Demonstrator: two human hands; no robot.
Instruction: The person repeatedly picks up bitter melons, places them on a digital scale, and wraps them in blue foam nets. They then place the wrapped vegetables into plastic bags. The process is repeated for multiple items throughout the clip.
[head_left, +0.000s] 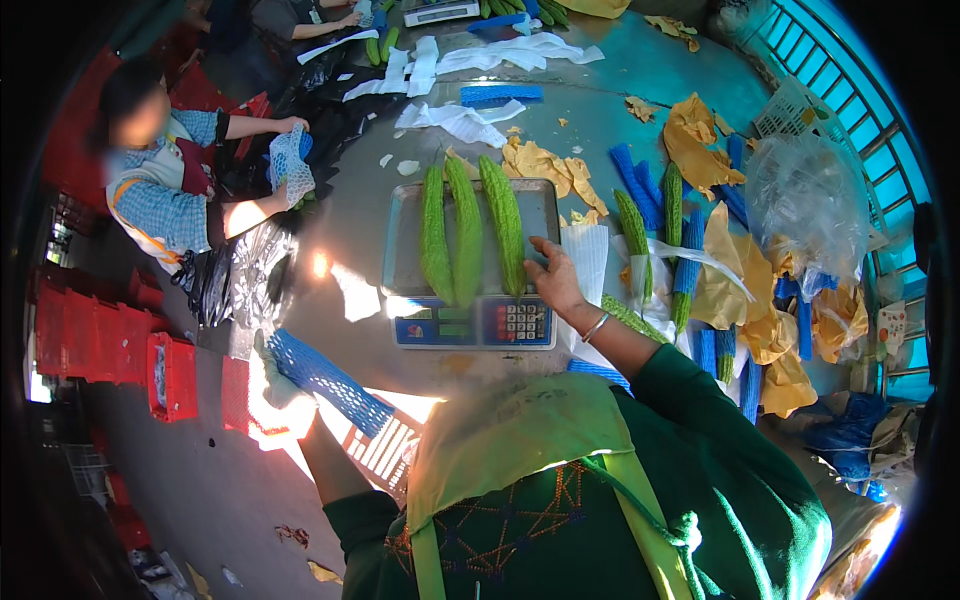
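Three bitter melons lie lengthwise on a digital scale (472, 322): a left bitter melon (433, 236), a middle bitter melon (466, 232) and a right bitter melon (501, 221). My right hand (556, 279), with a bangle at the wrist, is at the lower right side of the right melon, fingers apart and not wrapped around it. Whether the fingertips touch the melon is hard to tell. Off the table's near left edge, my left hand (283, 394) holds a blue foam net sleeve (330, 379), which hangs towards my apron (517, 442).
More bitter melons (634, 225), blue foam sleeves (637, 184) and crumpled brown paper (697, 135) crowd the right side. White foam sheets (517, 52) lie farther back. At left, a co-worker (169, 172) handles a white foam net (291, 161). Red crates (97, 322) stand beyond.
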